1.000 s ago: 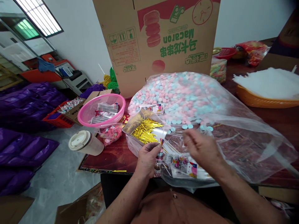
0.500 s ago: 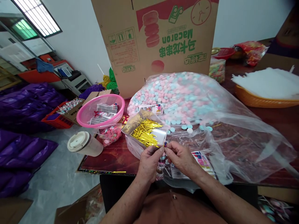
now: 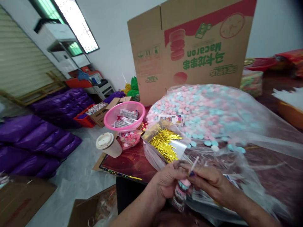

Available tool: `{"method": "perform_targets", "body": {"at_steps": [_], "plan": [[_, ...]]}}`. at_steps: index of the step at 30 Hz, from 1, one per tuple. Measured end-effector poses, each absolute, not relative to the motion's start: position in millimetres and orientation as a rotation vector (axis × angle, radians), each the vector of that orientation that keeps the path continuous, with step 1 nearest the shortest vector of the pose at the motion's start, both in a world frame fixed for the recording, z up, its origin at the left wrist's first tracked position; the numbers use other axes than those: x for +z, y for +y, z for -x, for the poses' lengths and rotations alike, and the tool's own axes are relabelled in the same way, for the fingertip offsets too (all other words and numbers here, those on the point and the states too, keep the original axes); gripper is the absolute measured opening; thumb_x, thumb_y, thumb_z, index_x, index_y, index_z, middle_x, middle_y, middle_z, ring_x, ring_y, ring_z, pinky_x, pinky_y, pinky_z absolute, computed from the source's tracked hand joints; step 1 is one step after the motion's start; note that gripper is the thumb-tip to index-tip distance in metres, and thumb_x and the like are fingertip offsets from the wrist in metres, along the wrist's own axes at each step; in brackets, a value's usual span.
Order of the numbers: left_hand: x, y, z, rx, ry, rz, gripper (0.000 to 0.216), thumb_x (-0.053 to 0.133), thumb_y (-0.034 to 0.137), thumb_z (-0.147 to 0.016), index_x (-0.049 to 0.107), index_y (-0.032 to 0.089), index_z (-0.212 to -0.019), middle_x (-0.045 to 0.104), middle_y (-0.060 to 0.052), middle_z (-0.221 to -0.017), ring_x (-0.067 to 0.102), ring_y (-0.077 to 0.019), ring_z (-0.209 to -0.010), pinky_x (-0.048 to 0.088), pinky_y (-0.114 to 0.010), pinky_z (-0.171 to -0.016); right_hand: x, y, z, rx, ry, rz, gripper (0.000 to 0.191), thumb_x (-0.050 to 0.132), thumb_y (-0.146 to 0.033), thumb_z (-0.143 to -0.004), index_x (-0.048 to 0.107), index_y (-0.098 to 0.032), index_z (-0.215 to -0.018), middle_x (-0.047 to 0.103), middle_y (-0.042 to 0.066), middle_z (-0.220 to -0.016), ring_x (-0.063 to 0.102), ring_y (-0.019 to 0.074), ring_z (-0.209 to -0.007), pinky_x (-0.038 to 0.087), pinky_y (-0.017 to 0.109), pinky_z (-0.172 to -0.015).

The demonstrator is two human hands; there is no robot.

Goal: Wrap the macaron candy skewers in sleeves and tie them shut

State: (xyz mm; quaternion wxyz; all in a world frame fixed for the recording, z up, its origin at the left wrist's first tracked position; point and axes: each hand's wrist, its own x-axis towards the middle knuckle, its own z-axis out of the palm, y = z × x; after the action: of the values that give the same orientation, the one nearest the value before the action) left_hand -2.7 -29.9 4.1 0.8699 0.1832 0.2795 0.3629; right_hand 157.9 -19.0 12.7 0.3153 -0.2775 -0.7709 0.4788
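Note:
A clear printed bag of pink and blue candies on a stick (image 3: 180,196) hangs tilted between my two hands. My left hand (image 3: 167,179) is closed around its upper part. With thumb and fingers pinched, my right hand (image 3: 213,181) grips the gathered neck, where a dark blue bit shows. A white stick (image 3: 195,164) pokes up from the neck. Whether a tie is wound there is hidden by the fingers. Just beyond my left hand, gold twist ties (image 3: 165,143) lie in an open box (image 3: 179,148). Flat printed bags (image 3: 201,194) lie partly under my right hand.
A big clear bag of pink and blue candies (image 3: 201,110) covers the table's middle. Behind it stands a Macaron carton (image 3: 151,63). On the left are a pink basket (image 3: 108,118), a lidded cup (image 3: 113,149) and a small candy bag (image 3: 129,138). Purple sacks (image 3: 30,145) fill the floor.
My view has swung left, so the table things sit further right. My hands have come nearer with the bagged candy stick, and its white stick now shows above the neck.

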Motion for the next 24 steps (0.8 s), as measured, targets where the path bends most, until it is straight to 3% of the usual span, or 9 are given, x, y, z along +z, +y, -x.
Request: {"method": "perform_targets", "body": {"at_steps": [2, 4, 9, 12, 15, 20, 24], "plan": [[2, -31, 3, 0.844, 0.613, -0.390, 0.056, 0.084, 0.022, -0.046, 0.057, 0.015, -0.095, 0.064, -0.002, -0.068, 0.060, -0.0150, -0.049, 0.045, -0.022, -0.042, 7, -17, -153, 1.380, -1.961, 0.751, 0.020, 0.045, -0.033, -0.088, 0.061, -0.021, -0.085, 0.063, 0.000, -0.062, 0.056, 0.0113, -0.051, 0.043, 0.020, -0.046], [-2, -32, 1, 1.016, 0.706, -0.339, 0.057, 0.082, 0.022, -0.051, 0.054, 0.020, -0.100, 0.064, 0.000, -0.071, 0.058, -0.0118, -0.046, 0.044, -0.022, -0.043, -4, -17, -146, 1.293, -1.859, 0.896, 0.026, 0.044, -0.037, -0.088, 0.057, -0.020, -0.073, 0.060, -0.001, -0.055, 0.055, 0.0123, -0.048, 0.042, 0.021, -0.044], [-6, -35, -15, 1.332, 0.948, -0.231, 0.036, 0.083, 0.025, -0.049, 0.061, 0.013, -0.074, 0.062, -0.001, -0.067, 0.057, -0.0098, -0.057, 0.045, -0.022, -0.058, -29, -21, -132, 0.542, -1.967, 1.081, 0.029, 0.039, -0.032, -0.089, 0.056, -0.019, -0.070, 0.060, 0.002, -0.055, 0.056, 0.0153, -0.048, 0.040, 0.025, -0.044], [-5, -36, -20, 1.345, 1.027, -0.267, 0.032, 0.082, 0.032, -0.050, 0.064, 0.013, -0.067, 0.061, -0.001, -0.061, 0.053, -0.0087, -0.054, 0.041, -0.022, -0.056, -34, -21, -133, 0.216, -2.103, 0.986, 0.027, 0.034, -0.022, -0.089, 0.056, -0.019, -0.073, 0.062, 0.004, -0.059, 0.059, 0.0173, -0.051, 0.041, 0.027, -0.046], [-3, -36, -16, 1.298, 1.058, -0.429, 0.030, 0.079, 0.037, -0.055, 0.068, 0.013, -0.069, 0.058, 0.001, -0.057, 0.049, -0.0076, -0.051, 0.037, -0.021, -0.053, -24, -19, -139, 0.198, -2.154, 0.940, 0.025, 0.033, -0.019, -0.088, 0.053, -0.019, -0.074, 0.062, 0.003, -0.059, 0.059, 0.0156, -0.050, 0.040, 0.025, -0.046], [6, -30, -5, 1.150, 0.980, -0.654, 0.031, 0.080, 0.033, -0.052, 0.070, 0.010, -0.070, 0.059, -0.001, -0.058, 0.050, -0.0074, -0.053, 0.037, -0.020, -0.054, -3, -14, -143, 0.462, -2.235, 1.012, 0.023, 0.037, -0.021, -0.087, 0.048, -0.021, -0.067, 0.057, -0.001, -0.052, 0.054, 0.0123, -0.044, 0.037, 0.022, -0.041], [7, -24, -7, 1.134, 1.062, -0.289, 0.032, 0.083, 0.029, -0.041, 0.060, 0.013, -0.057, 0.053, 0.003, -0.044, 0.046, -0.0087, -0.039, 0.037, -0.022, -0.044, -12, -14, -138, 0.206, -2.306, 0.963, 0.025, 0.033, -0.014, -0.084, 0.054, -0.017, -0.072, 0.061, 0.005, -0.059, 0.057, 0.0163, -0.052, 0.038, 0.026, -0.048]]}}
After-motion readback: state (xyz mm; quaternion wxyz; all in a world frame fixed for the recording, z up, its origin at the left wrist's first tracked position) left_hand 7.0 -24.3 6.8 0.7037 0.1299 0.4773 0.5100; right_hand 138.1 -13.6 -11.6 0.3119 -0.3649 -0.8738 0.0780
